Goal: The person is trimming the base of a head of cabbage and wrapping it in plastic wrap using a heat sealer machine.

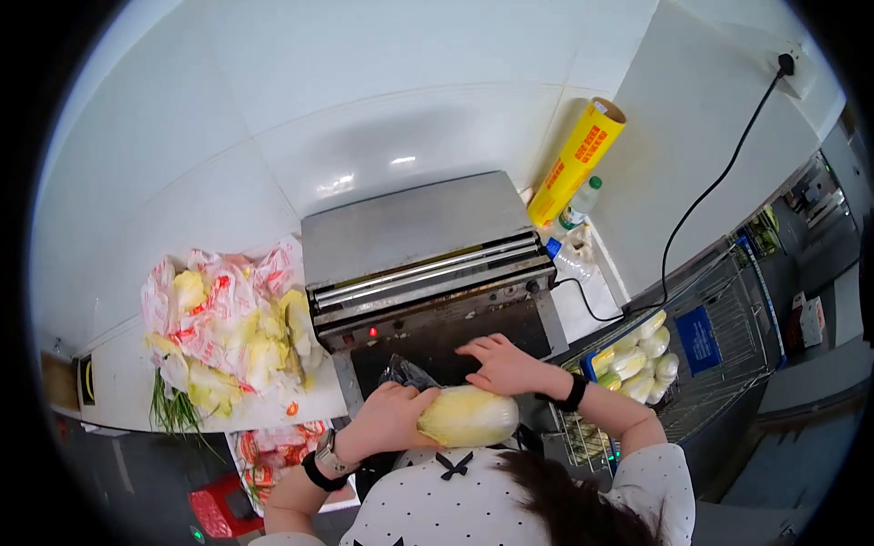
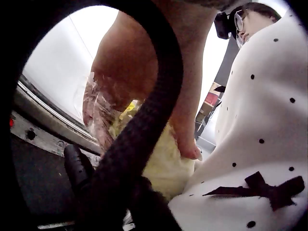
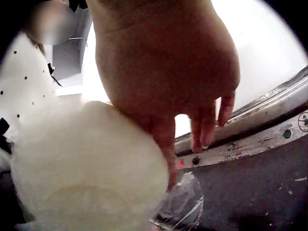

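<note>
A pale yellow-green cabbage (image 1: 469, 416) lies sideways close to the person's chest, in front of the wrapping machine (image 1: 428, 264). The left hand (image 1: 390, 420) grips its leafy end, thumb on the near side in the left wrist view, with clear film (image 2: 98, 103) around the fingers. Beside the cabbage's blunt end (image 3: 89, 168), the right hand (image 1: 506, 365) extends its fingers over the machine's dark front plate. Crumpled clear film (image 3: 185, 202) lies just beyond the right fingertips in the right wrist view.
Loose leaves and printed plastic bags (image 1: 228, 318) pile up at the left. A yellow roll (image 1: 578, 162) and bottles (image 1: 580, 202) stand behind right. At the right, a cart (image 1: 719, 337) holds wrapped cabbages (image 1: 642, 359); a black cable (image 1: 706, 205) hangs nearby.
</note>
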